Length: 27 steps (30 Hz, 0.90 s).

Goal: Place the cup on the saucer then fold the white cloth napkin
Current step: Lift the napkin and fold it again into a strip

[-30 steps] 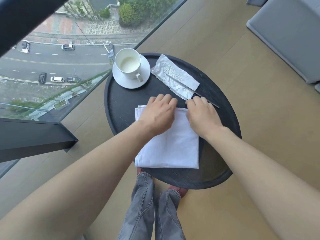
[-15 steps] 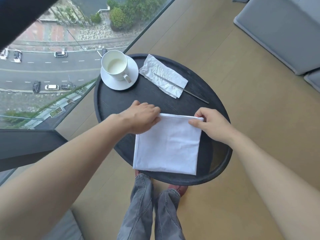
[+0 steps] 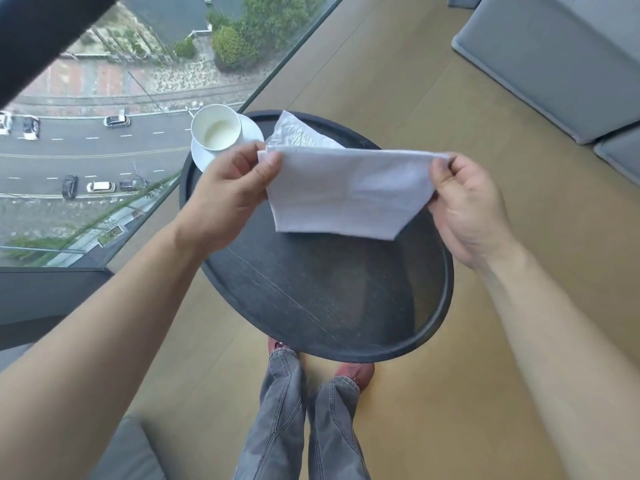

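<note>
The white cloth napkin hangs folded in the air above the round black table. My left hand pinches its upper left corner and my right hand pinches its upper right corner. The napkin's lower edge hangs just above the tabletop. A white cup stands upright on the white saucer at the table's far left edge, just beyond my left hand.
A crumpled paper wrapper lies behind the napkin, partly hidden. A glass wall runs along the left, close to the table. Grey sofa cushions stand at the far right. My legs and red shoes are under the near rim.
Both hands took the napkin's far corners and lifted it off the table; it hung flat before and now hangs in the air. The near tabletop is uncovered.
</note>
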### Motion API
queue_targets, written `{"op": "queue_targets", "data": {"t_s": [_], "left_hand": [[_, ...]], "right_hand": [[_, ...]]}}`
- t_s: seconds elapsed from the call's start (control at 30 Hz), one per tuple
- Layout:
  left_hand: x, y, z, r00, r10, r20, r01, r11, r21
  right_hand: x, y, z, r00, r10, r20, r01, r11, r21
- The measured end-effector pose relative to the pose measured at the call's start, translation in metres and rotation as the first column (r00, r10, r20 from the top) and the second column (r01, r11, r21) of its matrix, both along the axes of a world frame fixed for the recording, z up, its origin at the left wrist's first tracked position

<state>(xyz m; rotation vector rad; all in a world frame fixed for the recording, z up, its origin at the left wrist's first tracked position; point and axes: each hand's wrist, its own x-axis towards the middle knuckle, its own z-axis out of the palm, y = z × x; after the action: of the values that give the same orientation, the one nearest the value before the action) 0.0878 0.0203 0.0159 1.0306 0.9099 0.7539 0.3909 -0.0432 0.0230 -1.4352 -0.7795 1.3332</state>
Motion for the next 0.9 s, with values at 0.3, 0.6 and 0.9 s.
{"op": "queue_targets", "data": {"t_s": [0.3,0.6,0.9], "left_hand": [[-0.024,-0.099,-0.034,0.959,0.126,-0.256,-0.081,0.98,0.18],[-0.02,-0.154,-0.075,0.829,0.079,-0.553,-0.145,0.986,-0.077],[0.015,-0.125,-0.084,0.504,0.121,-0.855,-0.203,0.979,0.019]], "right_hand": [[-0.031,-0.079,-0.025,0.857,0.082,0.508,-0.13,0.99,0.06],[-0.048,-0.133,-0.076,0.792,0.265,0.55,-0.127,0.953,-0.277],[-0.051,-0.094,-0.089,0.653,0.367,0.662,-0.045,0.892,-0.449]]}}
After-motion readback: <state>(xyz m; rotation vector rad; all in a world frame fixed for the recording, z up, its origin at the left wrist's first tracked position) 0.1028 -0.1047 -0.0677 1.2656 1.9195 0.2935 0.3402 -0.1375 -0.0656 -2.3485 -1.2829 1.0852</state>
